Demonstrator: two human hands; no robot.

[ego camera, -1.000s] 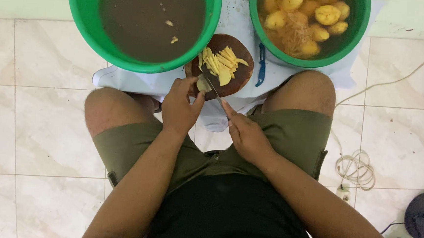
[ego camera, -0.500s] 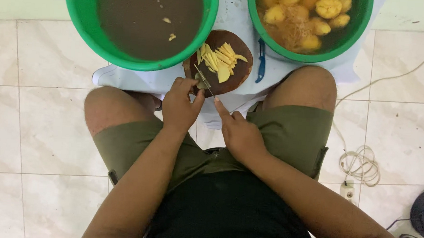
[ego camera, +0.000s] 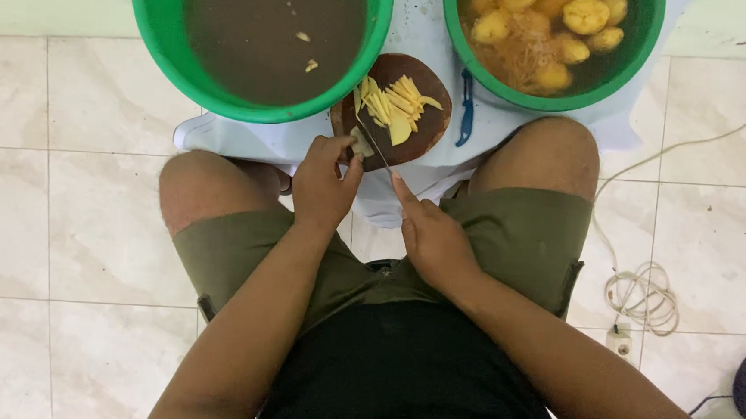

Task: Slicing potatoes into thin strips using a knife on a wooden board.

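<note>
Pale marble-look floor tiles [ego camera: 79, 217] fill the view, and a person sits on them with knees apart, in olive shorts [ego camera: 509, 244] and a black top. A light cloth [ego camera: 248, 141] lies spread on the floor between the knees, and on it rests a round dark wooden cutting board [ego camera: 425, 131], the landmark for everything else.

On the board's middle sits a heap of thin yellow potato strips [ego camera: 395, 103]. At the board's near left edge the left hand [ego camera: 322, 189] pinches a small potato piece [ego camera: 361, 142], its grip closed on that piece with fingers curled. The right hand [ego camera: 436, 239], just below the board, has its grip closed around the handle of a knife [ego camera: 375, 149], index finger stretched along the spine; the blade slants up onto the board and meets the potato piece.

Touching the board's upper left is a green basin of murky brown water [ego camera: 263, 30]. Up and right of the board stands a second green basin with peeled potatoes [ego camera: 547, 39] in water. A blue peeler [ego camera: 465, 107] lies on the cloth just right of the board. Well to the right of the board a coiled white cable [ego camera: 644, 295] rests on the tiles.
</note>
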